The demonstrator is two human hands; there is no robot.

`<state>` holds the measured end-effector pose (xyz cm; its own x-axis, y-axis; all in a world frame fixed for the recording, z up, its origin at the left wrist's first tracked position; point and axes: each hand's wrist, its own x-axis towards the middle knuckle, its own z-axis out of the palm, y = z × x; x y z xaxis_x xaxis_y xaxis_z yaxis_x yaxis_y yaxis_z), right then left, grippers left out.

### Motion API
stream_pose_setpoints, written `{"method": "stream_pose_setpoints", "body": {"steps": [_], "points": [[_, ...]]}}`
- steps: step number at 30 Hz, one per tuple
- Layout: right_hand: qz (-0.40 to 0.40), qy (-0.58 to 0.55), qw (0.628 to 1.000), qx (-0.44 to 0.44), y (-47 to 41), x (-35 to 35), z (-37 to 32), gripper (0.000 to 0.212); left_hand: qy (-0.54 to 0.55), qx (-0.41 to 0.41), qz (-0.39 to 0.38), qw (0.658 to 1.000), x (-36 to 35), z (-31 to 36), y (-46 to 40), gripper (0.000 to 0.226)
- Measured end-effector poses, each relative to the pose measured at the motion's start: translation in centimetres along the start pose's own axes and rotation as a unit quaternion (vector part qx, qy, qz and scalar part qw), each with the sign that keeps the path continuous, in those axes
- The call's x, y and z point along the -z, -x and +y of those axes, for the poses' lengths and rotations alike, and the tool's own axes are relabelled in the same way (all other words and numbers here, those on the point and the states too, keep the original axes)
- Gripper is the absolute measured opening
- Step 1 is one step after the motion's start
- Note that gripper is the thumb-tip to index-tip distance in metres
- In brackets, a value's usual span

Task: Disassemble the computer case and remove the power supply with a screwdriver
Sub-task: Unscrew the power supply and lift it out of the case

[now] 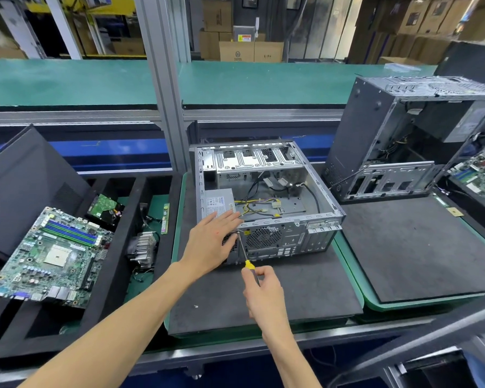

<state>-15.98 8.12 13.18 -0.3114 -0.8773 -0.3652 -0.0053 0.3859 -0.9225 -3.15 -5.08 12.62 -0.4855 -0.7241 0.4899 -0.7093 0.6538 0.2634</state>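
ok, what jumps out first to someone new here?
The open computer case at centre on the black mat, with the left hand flat on its power supply and the right hand driving a yellow-handled screwdriver into the rear panel. A bare motherboard lies at left.

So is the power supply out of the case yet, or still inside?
Still inside. The power supply sits in the case corner, left hand flat on it, while the right hand holds the screwdriver to the rear panel.
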Motion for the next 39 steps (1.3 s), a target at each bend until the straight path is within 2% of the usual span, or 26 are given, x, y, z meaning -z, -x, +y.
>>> {"method": "stream_pose_setpoints", "body": {"steps": [2, 5, 9, 11, 13, 15, 17, 18, 21, 25, 27, 28, 31, 33, 35, 37, 39], "points": [[-0.036, -0.071, 0.994, -0.075, -0.3, 0.3, -0.2, 0.029, 0.002, 0.004, -0.007, 1.0, 0.1, 0.1, 0.0, 0.041], [-0.13, -0.255, 0.936, -0.204, -0.4, 1.1, -0.9, 0.045, -0.001, 0.004, -0.011, 1.0, 0.2, 0.1, 0.0, 0.04], [-0.193, -0.431, 0.846, -0.249, 0.2, 1.8, -1.7, 0.028, -0.009, -0.001, -0.01, 1.0, 0.0, -0.2, -0.1, 0.04], [-0.204, -0.469, 0.824, -0.244, 0.6, 1.7, -1.7, 0.021, -0.012, 0.0, -0.007, 1.0, -0.2, -0.3, -0.1, 0.04], [-0.19, -0.463, 0.834, -0.231, 1.0, 1.5, -1.7, 0.017, -0.018, -0.004, -0.001, 1.0, -0.4, -0.4, -0.1, 0.041], [-0.158, -0.423, 0.866, -0.214, 1.1, 1.0, -1.5, 0.017, -0.024, -0.015, 0.013, 1.0, -0.6, -0.5, 0.0, 0.041], [-0.134, -0.366, 0.898, -0.204, 1.1, 0.9, -1.5, 0.022, -0.034, -0.027, 0.028, 0.999, -0.9, -0.7, 0.1, 0.041], [-0.137, -0.353, 0.901, -0.211, 0.9, 0.9, -1.5, 0.027, -0.04, -0.032, 0.035, 0.998, -1.0, -0.8, 0.1, 0.04], [-0.177, -0.391, 0.862, -0.267, 0.5, 1.4, -1.8, 0.041, -0.04, -0.042, 0.044, 0.997, -1.2, -0.9, 0.1, 0.039], [-0.195, -0.473, 0.814, -0.276, 0.5, 2.0, -2.0, 0.025, -0.044, -0.056, 0.061, 0.996, -0.9, -0.8, 0.1, 0.037], [-0.199, -0.481, 0.812, -0.265, 0.7, 1.9, -1.9, 0.022, -0.051, -0.063, 0.061, 0.995, -0.8, -0.8, 0.0, 0.044], [-0.191, -0.459, 0.829, -0.255, 0.7, 1.7, -1.8, 0.02, -0.055, -0.066, 0.06, 0.995, -0.8, -0.7, -0.1, 0.046], [-0.124, -0.299, 0.929, -0.179, 0.9, 0.6, -1.4, 0.019, -0.063, -0.074, 0.06, 0.993, -0.9, -0.8, -0.1, 0.046], [-0.106, -0.249, 0.951, -0.149, 0.7, 0.0, -1.3, 0.02, -0.066, -0.078, 0.064, 0.993, -1.0, -1.0, 0.0, 0.046], [-0.117, -0.276, 0.937, -0.179, 0.5, 0.1, -1.5, 0.024, -0.066, -0.082, 0.062, 0.993, -0.9, -1.1, -0.1, 0.045], [-0.14, -0.329, 0.907, -0.225, 0.5, 0.5, -1.5, 0.033, -0.069, -0.082, 0.06, 0.992, -0.8, -1.0, -0.1, 0.045], [-0.155, -0.372, 0.882, -0.245, 0.5, 1.0, -1.5, 0.028, -0.07, -0.081, 0.06, 0.992, -0.8, -1.0, -0.1, 0.045]]}}
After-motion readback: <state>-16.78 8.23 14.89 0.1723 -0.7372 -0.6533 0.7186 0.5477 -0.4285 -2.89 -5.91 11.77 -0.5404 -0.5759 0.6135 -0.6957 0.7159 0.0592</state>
